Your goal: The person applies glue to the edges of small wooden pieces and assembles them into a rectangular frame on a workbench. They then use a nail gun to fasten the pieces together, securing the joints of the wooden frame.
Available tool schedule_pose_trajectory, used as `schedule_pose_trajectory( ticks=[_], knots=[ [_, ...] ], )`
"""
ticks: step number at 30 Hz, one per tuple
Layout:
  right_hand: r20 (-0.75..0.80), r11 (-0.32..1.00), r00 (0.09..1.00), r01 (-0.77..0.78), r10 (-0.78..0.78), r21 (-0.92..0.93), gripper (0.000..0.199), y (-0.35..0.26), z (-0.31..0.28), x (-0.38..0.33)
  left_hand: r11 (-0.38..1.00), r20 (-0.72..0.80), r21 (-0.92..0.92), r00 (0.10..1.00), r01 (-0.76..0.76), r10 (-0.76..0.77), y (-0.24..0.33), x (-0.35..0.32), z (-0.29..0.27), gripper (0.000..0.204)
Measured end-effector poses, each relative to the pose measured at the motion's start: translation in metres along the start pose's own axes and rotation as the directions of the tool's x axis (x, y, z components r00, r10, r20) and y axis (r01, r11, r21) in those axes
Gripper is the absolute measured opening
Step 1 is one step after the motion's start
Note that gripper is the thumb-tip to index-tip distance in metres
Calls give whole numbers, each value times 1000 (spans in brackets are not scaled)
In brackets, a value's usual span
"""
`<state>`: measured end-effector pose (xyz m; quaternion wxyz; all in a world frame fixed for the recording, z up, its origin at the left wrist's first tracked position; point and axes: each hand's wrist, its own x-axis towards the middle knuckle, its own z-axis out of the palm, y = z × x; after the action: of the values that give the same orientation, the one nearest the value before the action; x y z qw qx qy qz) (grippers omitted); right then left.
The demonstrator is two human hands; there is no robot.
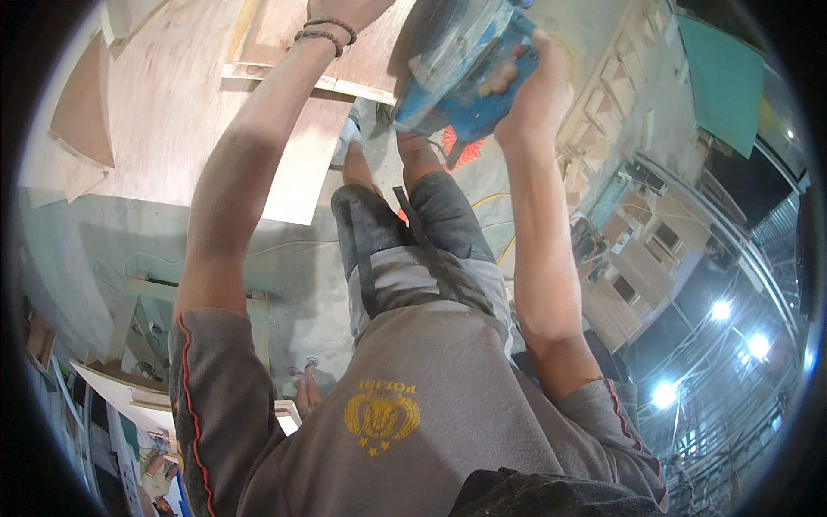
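My right hand (536, 96) is wrapped around the grip of a worn blue power tool (469, 112), with the fingers showing through the handle. Motion smears the tool, so I cannot tell its exact kind; a dark cord end (454, 157) hangs from its near side. Over a light wooden panel (284, 52) at the top of the view is my left hand (351, 9), two dark bracelets on its wrist. Its fingers are cut off by the upper edge.
A large plywood sheet (146, 112) spreads across the left. An orange-red coiled hose (466, 148) and a yellow hose (506, 250) lie on the concrete floor near my legs. Wooden frames (616, 90) and a green panel (722, 86) stand right. Another person's legs (307, 388) show behind me.
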<state>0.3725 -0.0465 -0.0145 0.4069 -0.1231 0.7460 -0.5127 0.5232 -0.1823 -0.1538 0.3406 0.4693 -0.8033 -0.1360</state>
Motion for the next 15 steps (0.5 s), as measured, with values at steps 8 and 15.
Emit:
schedule_pose_trajectory(
  ticks=[8, 15],
  knots=[
    [69, 976, 998, -20, 5, 217, 31, -29, -40, 46, 991, 27, 134, 999, 30, -34, 7, -1, 1, 25],
    [25, 964, 986, -165, 164, 208, 32, 5, -101, -19, 989, 34, 130, 996, 74, -79, 10, 0, -2, 24]
  ],
)
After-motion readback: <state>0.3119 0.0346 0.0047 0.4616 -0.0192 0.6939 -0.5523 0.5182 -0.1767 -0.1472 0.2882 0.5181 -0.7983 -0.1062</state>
